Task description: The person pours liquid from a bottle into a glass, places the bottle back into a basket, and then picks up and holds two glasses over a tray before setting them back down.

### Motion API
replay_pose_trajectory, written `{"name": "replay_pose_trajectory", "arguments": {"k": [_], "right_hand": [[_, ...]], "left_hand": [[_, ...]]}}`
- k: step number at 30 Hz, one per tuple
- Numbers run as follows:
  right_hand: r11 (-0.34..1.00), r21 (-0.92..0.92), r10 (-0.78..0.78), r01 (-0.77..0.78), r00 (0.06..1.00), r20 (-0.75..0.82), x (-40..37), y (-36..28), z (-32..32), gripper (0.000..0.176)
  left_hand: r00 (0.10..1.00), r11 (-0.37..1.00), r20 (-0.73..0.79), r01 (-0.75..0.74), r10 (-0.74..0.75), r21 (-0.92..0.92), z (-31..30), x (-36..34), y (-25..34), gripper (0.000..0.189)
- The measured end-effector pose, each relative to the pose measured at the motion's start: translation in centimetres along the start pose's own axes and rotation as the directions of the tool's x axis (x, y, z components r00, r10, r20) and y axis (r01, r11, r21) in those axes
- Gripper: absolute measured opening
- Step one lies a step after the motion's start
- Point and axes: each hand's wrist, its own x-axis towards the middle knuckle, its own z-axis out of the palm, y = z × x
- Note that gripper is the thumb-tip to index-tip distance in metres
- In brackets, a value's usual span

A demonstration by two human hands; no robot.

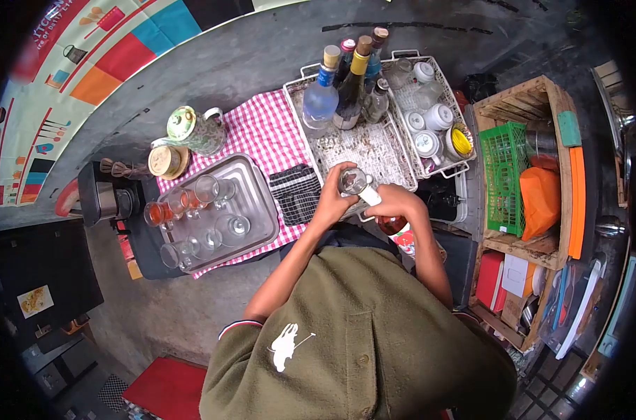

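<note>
My left hand [330, 201] grips a clear drinking glass [351, 180] by its side, holding it tilted over the near end of a white wire basket [374, 150]. My right hand [393, 203] is closed around a white cloth [369, 197] that is pressed against the glass. Both hands meet just in front of my chest. To the left, a metal tray [251, 185] holds several upturned and upright glasses [206, 189] on a red checked cloth [265, 129].
Several bottles [346, 87] stand at the far end of the basket. A second wire basket [430, 119] holds white cups. A floral teapot [195, 129] and a jar [165, 161] sit left. A wooden crate [542, 161] with a green basket stands right.
</note>
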Motion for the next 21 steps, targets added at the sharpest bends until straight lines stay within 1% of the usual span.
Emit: {"name": "replay_pose_trajectory", "arguments": {"k": [11, 14, 17, 21], "right_hand": [[1.000, -0.002, 0.019, -0.019, 1.000, 0.006, -0.10, -0.38, -0.17, 0.055], [1.000, -0.002, 0.018, -0.018, 1.000, -0.001, -0.16, -0.35, -0.14, 0.055], [1.000, 0.009, -0.004, 0.003, 1.000, 0.009, 0.02, -0.12, -0.04, 0.055], [1.000, 0.012, 0.013, -0.013, 0.999, 0.031, 0.15, -0.06, -0.06, 0.055]], "left_hand": [[1.000, 1.000, -0.009, -0.019, 0.019, -0.003, 0.00, 0.03, -0.34, 0.068], [1.000, 1.000, 0.004, 0.002, -0.002, -0.005, -0.04, 0.14, -0.26, 0.068], [1.000, 1.000, 0.000, -0.020, 0.020, -0.002, -0.02, 0.07, -0.01, 0.068], [1.000, 1.000, -0.001, -0.009, 0.009, -0.006, 0.04, 0.00, 0.21, 0.068]]}}
